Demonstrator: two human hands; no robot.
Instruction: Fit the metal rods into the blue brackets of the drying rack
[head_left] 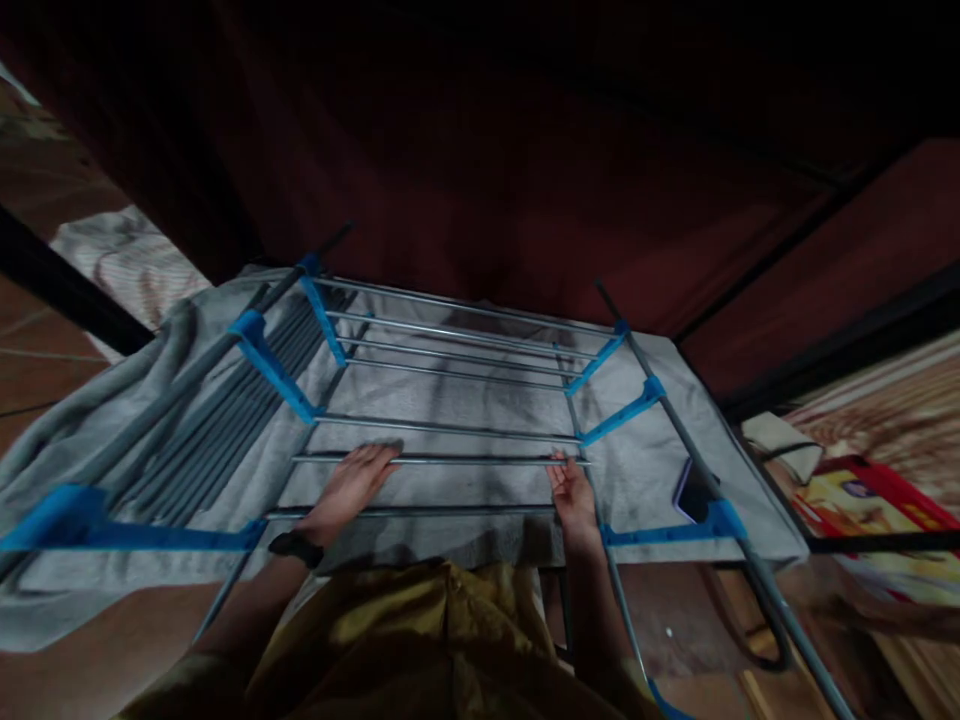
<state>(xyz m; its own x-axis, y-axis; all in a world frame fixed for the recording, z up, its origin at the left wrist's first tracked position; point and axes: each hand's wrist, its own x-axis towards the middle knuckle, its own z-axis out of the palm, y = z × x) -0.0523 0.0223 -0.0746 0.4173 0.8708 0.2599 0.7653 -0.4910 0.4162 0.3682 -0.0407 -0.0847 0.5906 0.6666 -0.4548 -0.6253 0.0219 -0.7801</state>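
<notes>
A grey metal tube [472, 460] lies crosswise in front of me, between the two sides of a rack frame of grey poles and blue plastic brackets [274, 368]. My left hand [358, 480], with a dark band on its wrist, is closed over the tube left of its middle. Near the tube's right end, my right hand [573, 492] holds it with the fingers bent around it. Another crossbar [450, 511] runs nearer to me. Farther away, several crossbars [457, 329] span the blue brackets.
The frame rests on a table with a grey cloth [442, 400]. Several loose grey tubes [225, 420] lie at the left. A phone [694, 492] lies at the right, by a blue bracket. A red and yellow package [870, 500] stands beyond the table, and a dark red surface [480, 160] rises behind it.
</notes>
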